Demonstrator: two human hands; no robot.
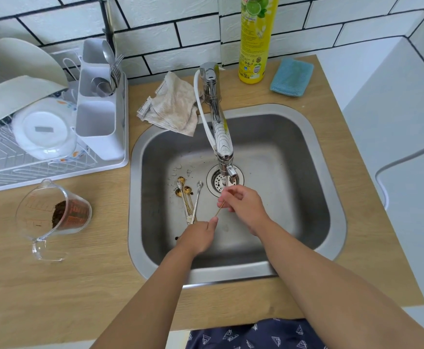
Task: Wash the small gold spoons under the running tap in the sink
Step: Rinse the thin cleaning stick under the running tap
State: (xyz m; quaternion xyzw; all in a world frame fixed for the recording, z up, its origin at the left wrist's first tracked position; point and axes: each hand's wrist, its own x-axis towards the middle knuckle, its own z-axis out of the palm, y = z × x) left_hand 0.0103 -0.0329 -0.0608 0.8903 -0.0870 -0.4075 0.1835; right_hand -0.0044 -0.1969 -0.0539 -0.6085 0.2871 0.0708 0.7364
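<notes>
White subway tile with dark grout backs a light wood desk (62, 285), and everything here sits around the steel sink (306, 152) sunk into the middle of it.

Far left of the sink there's a white dish rack (54, 170) with plates and an upturned bowl, plus a cutlery caddy (100, 117) holding a few forks and spoons. Nearer the front, still left of the sink, a clear measuring jug (52, 215) lies tipped on its side with dark brown grounds inside. A crumpled beige cloth (173, 104) hangs over the sink's back-left rim.

Inside the sink, left of the drain (217, 181), a little bunch of small spoons (189, 197) lies on the bottom, bowls pointing toward the back, mostly gold with a silvery one or two mixed in.

Left hand (199, 238) pinches the bottom end of one gold spoon (220, 209), so that grip is closed on the handle tip. Right hand (242, 205) has its fingers curled round the top end of the same spoon, right under the tap (222, 137) spout, over the drain. Can't really make out the water stream.

Behind the sink to the right stands a yellow dish soap bottle (256, 39), and further right a blue sponge (291, 76) lies flat on the desk.
</notes>
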